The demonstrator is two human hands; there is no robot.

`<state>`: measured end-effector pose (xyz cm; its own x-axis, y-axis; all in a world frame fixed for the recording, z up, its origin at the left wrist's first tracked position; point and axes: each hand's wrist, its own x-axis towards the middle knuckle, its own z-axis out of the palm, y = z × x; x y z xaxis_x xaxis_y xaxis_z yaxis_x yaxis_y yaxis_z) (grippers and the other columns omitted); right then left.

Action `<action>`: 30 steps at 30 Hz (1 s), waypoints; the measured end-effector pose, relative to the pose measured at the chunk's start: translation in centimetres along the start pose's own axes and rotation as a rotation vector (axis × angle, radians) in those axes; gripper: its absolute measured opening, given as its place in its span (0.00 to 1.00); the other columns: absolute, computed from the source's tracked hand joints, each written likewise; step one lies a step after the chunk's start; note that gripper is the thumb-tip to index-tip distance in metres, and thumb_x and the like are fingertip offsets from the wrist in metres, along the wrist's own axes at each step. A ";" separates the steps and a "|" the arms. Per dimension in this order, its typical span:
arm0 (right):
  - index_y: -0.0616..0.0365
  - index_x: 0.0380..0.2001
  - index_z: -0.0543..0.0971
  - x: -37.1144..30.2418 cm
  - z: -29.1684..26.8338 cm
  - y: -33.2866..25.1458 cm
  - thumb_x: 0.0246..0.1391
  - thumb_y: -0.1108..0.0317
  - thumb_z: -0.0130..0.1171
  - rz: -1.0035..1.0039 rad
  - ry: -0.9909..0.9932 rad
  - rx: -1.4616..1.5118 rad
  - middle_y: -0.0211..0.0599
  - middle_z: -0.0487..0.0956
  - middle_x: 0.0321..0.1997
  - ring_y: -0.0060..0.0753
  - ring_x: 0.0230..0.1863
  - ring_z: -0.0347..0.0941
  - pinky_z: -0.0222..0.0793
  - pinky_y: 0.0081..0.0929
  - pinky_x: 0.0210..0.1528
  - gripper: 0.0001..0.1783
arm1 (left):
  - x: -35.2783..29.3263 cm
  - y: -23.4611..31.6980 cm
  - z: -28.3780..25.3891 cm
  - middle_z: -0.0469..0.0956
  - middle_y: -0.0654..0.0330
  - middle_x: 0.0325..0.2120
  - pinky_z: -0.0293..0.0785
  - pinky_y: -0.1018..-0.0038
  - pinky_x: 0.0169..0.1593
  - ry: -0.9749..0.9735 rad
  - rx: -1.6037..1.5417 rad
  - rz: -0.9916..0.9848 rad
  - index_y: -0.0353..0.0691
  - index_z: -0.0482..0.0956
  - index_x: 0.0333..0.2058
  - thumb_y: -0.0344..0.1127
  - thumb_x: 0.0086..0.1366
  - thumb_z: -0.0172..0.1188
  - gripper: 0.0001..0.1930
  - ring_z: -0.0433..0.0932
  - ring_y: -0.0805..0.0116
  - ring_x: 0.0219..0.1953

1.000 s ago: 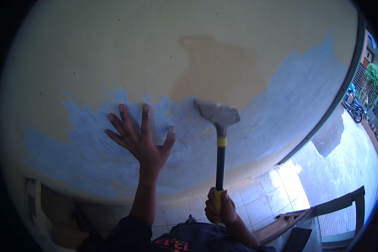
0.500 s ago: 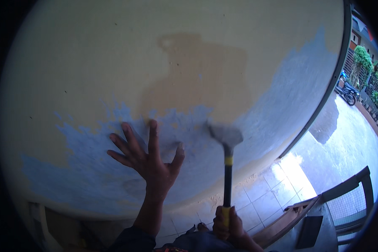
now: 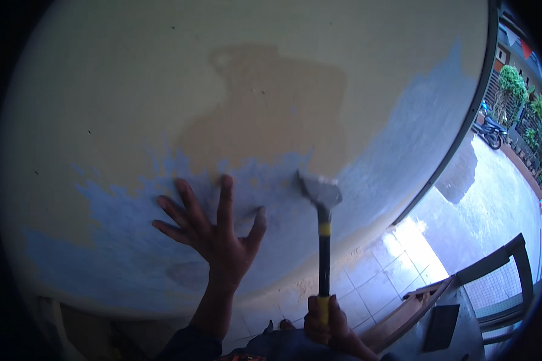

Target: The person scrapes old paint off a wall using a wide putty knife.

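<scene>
My left hand (image 3: 220,231) rests with spread fingers against the wall, over a patch where the cream paint is gone. My right hand (image 3: 326,320), low in the picture, is closed round the yellow grip of a long-handled scraper (image 3: 324,259). Its black shaft points up to a broad grey metal head (image 3: 320,189), which is at the wall to the right of my left hand. Bare bluish-grey surface (image 3: 132,240) runs across the lower wall, with a ragged edge against the cream paint (image 3: 132,90) above.
Pale crumbs (image 3: 307,289) lie along the foot of the wall on the tiled floor (image 3: 367,289). A dark-framed piece with mesh (image 3: 494,289) stands at lower right. Beyond the wall's right edge are a motorcycle (image 3: 492,132) and green plants (image 3: 513,84).
The view has shifted slightly. The scraper head looks sharper now and sits a little further left in the picture. My left hand stays spread on the wall.
</scene>
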<state>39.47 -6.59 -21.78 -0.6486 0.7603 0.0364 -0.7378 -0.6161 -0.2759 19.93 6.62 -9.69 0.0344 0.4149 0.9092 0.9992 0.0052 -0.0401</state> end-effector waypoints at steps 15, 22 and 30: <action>0.52 0.29 0.62 1.4 2.8 -4.1 0.58 0.34 0.41 -0.031 0.104 -0.166 0.26 0.59 0.12 0.19 0.08 0.53 0.51 0.18 0.09 0.29 | 0.5 0.1 0.2 0.42 0.38 0.66 0.24 0.32 0.60 -0.024 -0.015 -0.011 0.51 0.63 0.62 0.65 0.55 0.56 0.40 0.33 0.31 0.68; 0.55 0.32 0.63 1.2 1.3 -4.8 0.58 0.35 0.43 -0.041 0.051 -0.207 0.26 0.60 0.15 0.20 0.11 0.54 0.53 0.19 0.13 0.30 | 0.4 -0.3 0.0 0.41 0.39 0.66 0.24 0.31 0.60 -0.057 -0.016 0.009 0.50 0.62 0.62 0.64 0.54 0.58 0.40 0.32 0.30 0.67; 0.56 0.32 0.63 0.8 0.7 -5.6 0.57 0.34 0.43 -0.056 0.066 -0.299 0.27 0.61 0.14 0.20 0.11 0.56 0.55 0.21 0.12 0.31 | 0.3 0.1 0.6 0.40 0.40 0.67 0.24 0.32 0.61 -0.072 0.008 0.037 0.50 0.61 0.63 0.66 0.54 0.57 0.42 0.31 0.33 0.68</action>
<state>42.97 -2.68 -19.50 -0.5880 0.8089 -0.0002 -0.6777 -0.4928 -0.5457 20.02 7.25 -9.70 0.0691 0.4795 0.8748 0.9971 -0.0040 -0.0766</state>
